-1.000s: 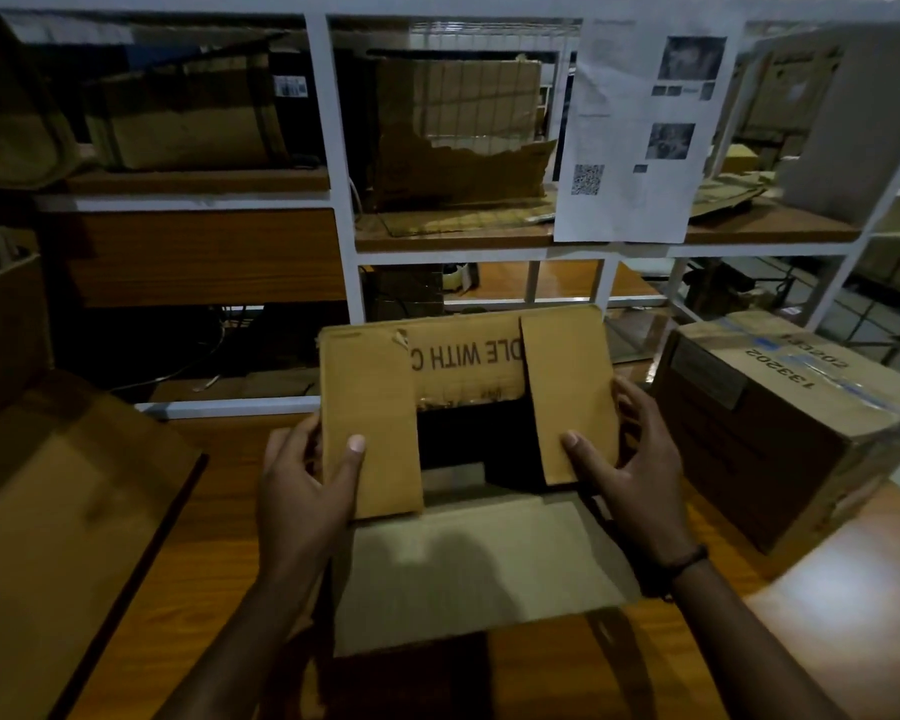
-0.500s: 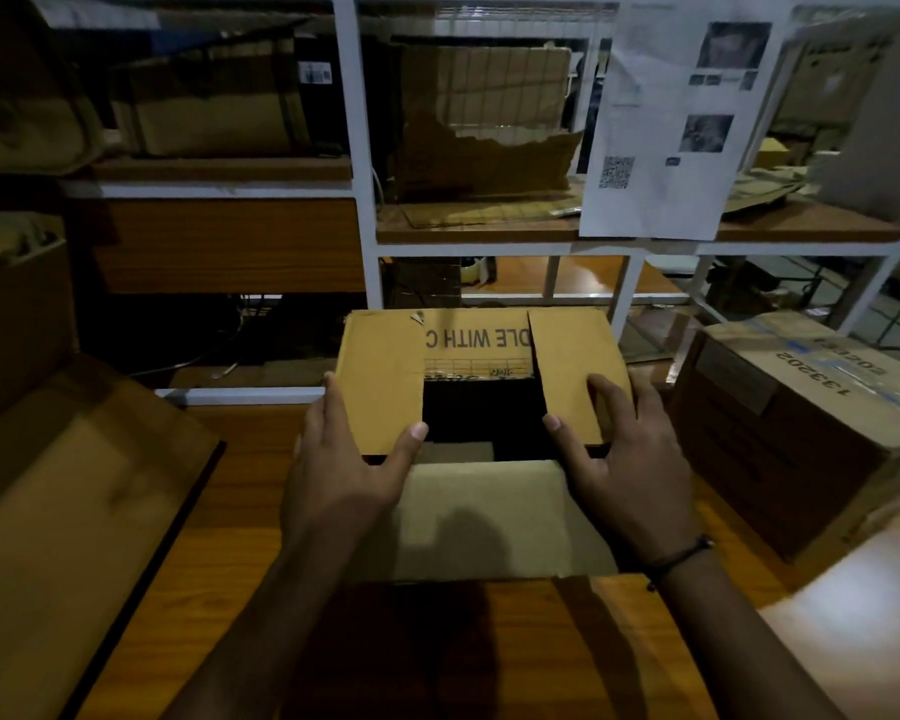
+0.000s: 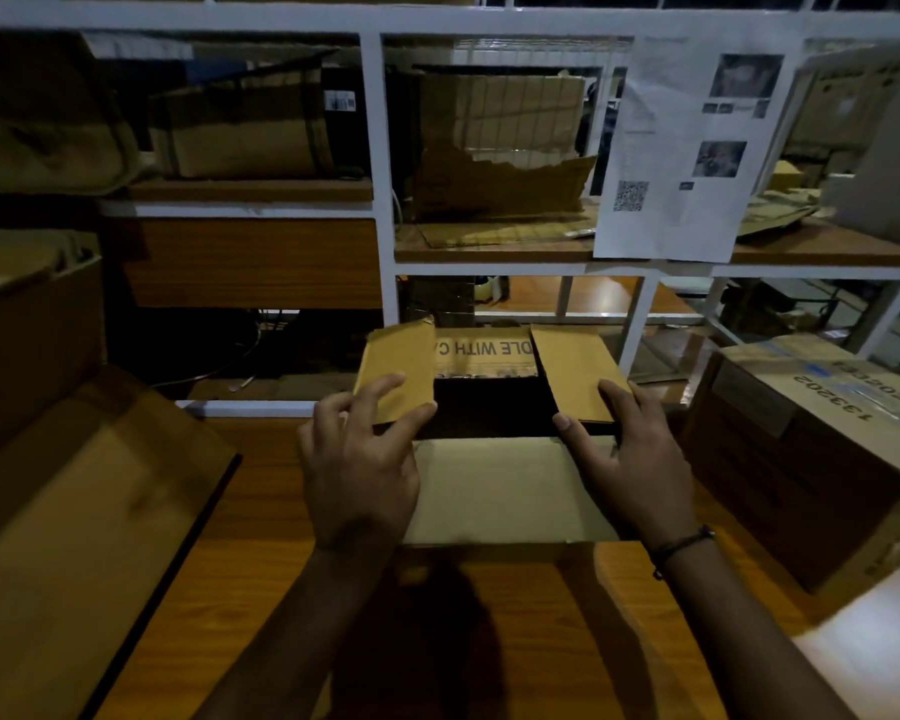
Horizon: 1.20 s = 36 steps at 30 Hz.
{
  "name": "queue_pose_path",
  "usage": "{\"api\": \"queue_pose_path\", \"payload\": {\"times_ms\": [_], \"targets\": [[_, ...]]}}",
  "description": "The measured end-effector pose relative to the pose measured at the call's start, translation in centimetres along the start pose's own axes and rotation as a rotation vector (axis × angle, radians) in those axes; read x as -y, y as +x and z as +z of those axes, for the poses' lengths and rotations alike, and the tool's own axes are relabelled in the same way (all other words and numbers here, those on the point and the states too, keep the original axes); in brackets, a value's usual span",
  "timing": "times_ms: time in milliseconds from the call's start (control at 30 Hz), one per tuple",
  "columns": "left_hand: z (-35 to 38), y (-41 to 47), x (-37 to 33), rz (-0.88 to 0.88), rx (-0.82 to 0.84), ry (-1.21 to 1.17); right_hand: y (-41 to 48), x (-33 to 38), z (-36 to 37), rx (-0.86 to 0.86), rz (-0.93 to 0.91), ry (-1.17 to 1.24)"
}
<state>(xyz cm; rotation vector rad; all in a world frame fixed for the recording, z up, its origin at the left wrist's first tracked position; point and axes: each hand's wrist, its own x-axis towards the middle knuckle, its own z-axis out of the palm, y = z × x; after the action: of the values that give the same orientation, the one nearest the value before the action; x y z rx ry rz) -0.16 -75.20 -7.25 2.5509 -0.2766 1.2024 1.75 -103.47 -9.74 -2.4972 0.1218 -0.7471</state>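
**Box flaps: both hands flat on top**

I see the cardboard box [image 3: 481, 350] on the wooden table [image 3: 261, 537], centre, just in front of the white shelf frame [image 3: 375, 148]. Left hand [image 3: 359, 475] lies with fingers spread on the left flap [image 3: 396, 363]. Right hand [image 3: 635, 459] presses the right flap [image 3: 572, 366] with fingers straight. Both side flaps are folded inward with a dark gap between them. The near flap [image 3: 489, 491] lies out toward me. A taped box [image 3: 801, 459] stands near on the right.

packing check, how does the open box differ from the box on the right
The open box has flaps partly folded under the left hand and right hand; the box on the right is taped shut. The open box looks smaller than the box on the right. Both are brown cardboard on the table.
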Motion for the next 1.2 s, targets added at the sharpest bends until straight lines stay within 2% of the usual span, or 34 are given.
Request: {"api": "queue_pose_path", "payload": {"times_ms": [167,267,367,433,500,633,767,900,1033,1200], "targets": [[0.2,1.3,2.2,-0.130,0.058,-0.063,0.4,-0.5,0.7,0.025,0.022,0.071],[0.6,1.5,2.5,-0.099,0.090,-0.140,0.0,0.5,0.7,-0.055,0.010,0.023],[1.3,1.1,1.9,0.054,0.127,-0.279,-0.7,1.6,0.6,-0.272,-0.264,-0.108],[1.8,0.8,1.0,0.156,0.185,-0.316,-1.2,2.7,1.0,-0.234,-0.452,-0.110],[2.1,0.5,-0.1,0.214,0.212,-0.294,-1.4,3.6,1.9,-0.120,-0.508,-0.085],[2.0,0.8,-1.3,0.173,0.265,-0.247,-0.9,4.5,2.4,-0.055,-0.299,-0.121],[1.7,1.6,-0.7,-0.041,0.457,-0.065,0.0,3.9,1.2,0.015,-0.089,-0.287],[1.4,1.9,0.3,-0.188,0.546,0.055,0.3,3.5,0.2,0.118,0.055,-0.334],[1.6,1.7,0.4,-0.300,0.653,0.020,0.3,3.3,0.0,0.154,0.099,-0.338],[1.8,1.5,0.6,-0.338,0.637,-0.082,0.4,3.0,-0.4,0.156,0.099,-0.288]]}}
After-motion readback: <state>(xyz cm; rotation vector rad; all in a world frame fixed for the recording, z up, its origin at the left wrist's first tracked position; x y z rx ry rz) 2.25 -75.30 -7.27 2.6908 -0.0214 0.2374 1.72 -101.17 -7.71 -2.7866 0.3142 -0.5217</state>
